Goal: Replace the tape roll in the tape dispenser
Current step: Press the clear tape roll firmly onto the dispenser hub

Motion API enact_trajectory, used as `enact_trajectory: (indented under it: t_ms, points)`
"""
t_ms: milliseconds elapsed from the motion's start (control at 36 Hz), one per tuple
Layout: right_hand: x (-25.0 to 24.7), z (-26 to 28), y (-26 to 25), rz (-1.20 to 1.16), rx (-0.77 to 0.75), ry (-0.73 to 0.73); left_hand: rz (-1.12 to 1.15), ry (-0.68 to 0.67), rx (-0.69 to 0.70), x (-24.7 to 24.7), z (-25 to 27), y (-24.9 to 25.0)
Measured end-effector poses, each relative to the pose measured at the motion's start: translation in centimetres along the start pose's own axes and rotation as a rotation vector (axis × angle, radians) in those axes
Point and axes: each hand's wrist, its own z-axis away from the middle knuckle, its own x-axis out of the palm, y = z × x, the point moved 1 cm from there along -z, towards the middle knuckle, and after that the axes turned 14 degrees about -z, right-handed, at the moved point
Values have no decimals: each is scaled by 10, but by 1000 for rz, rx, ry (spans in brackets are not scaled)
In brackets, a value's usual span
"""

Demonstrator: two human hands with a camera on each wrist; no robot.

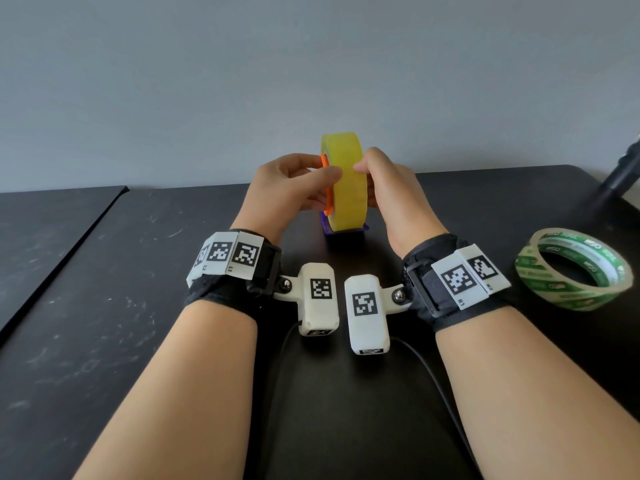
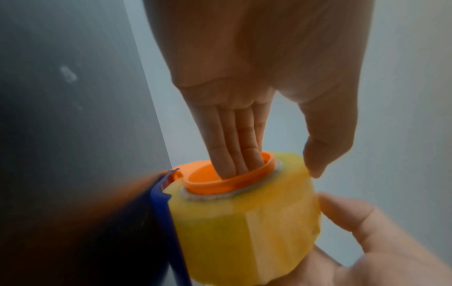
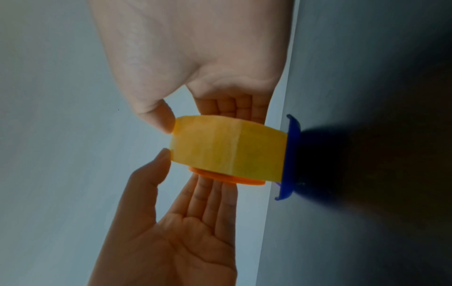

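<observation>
A yellow tape roll (image 1: 348, 181) stands on edge in the blue dispenser (image 1: 343, 233) at the table's middle. An orange hub (image 1: 325, 164) sticks out of the roll's left side. My left hand (image 1: 294, 185) has its straight fingers (image 2: 234, 154) reaching into the hub (image 2: 220, 185), and its thumb touches the roll's rim (image 2: 305, 170). My right hand (image 1: 388, 192) grips the roll (image 3: 227, 149), thumb (image 3: 159, 118) on the rim and fingers (image 3: 234, 108) on its far face. The dispenser's blue frame (image 3: 291, 154) sits under the roll.
A second tape roll with green print (image 1: 571, 268) lies flat on the black table (image 1: 104, 306) at the right. A dark post (image 1: 623, 174) stands at the far right. A grey wall (image 1: 311, 64) is close behind the dispenser.
</observation>
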Motion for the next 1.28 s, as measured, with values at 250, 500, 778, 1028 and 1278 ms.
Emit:
enact_trajectory:
  t_ms: [250,500,778,1028,1278]
  points:
    - [1,1,-2,-33,32,-18,-53,-109,-11,3,1,3]
    - [-1,2,-1,-68,58,-50,-63,-50,2,2,1,2]
    - [3,4,-2,-20,35,-64,-44,2,0,1,2,4]
    - [4,7,-5,77,-2,-10,-40,-41,-4,1,3,4]
    - [0,5,-4,-14,10,-29,-87,-104,-13,3,5,6]
